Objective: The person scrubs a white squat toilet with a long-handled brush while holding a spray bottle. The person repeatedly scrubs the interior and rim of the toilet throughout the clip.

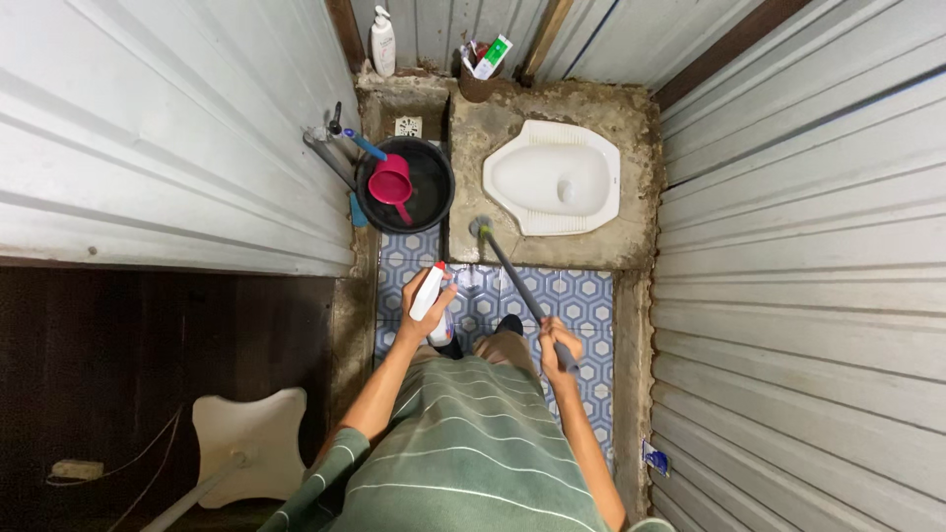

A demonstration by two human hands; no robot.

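Standing: person over blue patterned tile floor (pixel 581 296), 2 hands out front.
Left hand (pixel 422 313): fingers clamped round white spray bottle (pixel 428 292), red nozzle up.
Right hand (pixel 558 347): fingers closed on grey brush handle (pixel 517 281); brush head (pixel 482 228) touching concrete step (pixel 552 251).
Squat toilet (pixel 552 177): white, set in step.
Black bucket (pixel 406 185): left of toilet, pink dipper (pixel 391 181) inside.

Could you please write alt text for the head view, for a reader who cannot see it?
A person's left hand holds a white spray bottle; the right hand grips a long-handled brush reaching toward a white squat toilet, beside a black bucket holding a pink dipper.
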